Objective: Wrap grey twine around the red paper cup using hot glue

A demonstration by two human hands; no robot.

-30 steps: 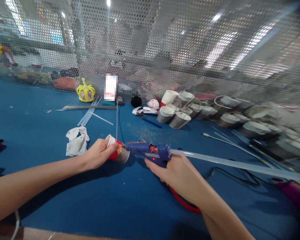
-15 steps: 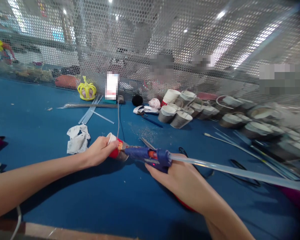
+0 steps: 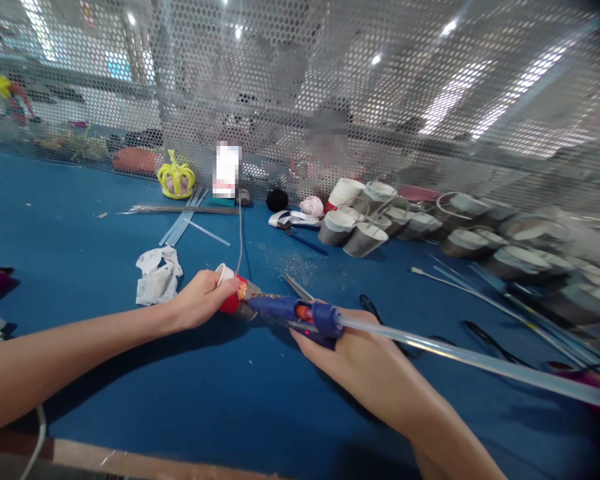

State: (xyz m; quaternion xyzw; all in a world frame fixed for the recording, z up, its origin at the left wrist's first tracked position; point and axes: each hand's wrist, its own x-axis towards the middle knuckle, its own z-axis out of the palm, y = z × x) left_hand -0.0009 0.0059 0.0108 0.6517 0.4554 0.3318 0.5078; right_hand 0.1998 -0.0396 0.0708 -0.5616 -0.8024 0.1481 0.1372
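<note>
My left hand (image 3: 203, 298) is closed around a red and white paper cup (image 3: 229, 303), which lies tilted on its side with a grey part at its far end. A thin grey yarn strand (image 3: 241, 240) runs from the cup up towards the back. My right hand (image 3: 357, 353) grips a blue glue gun (image 3: 280, 311), a small red light lit on its body. Its nozzle reaches the grey part of the cup; whether they touch I cannot tell. From the gun's rear a long clear glue stick (image 3: 460, 359) sticks out to the right.
Scissors (image 3: 299, 288) lie behind the glue gun. Crumpled white paper (image 3: 159, 277) is left of the cup. At the back stand a yellow crown (image 3: 177, 179), a phone (image 3: 227, 170) and several grey-wrapped cups (image 3: 365, 239), before a perforated metal screen (image 3: 260, 80).
The view has shifted slightly. Both hands, the cup and the glue gun keep nearly the same places; the rear of the glue stick sits a little lower.
</note>
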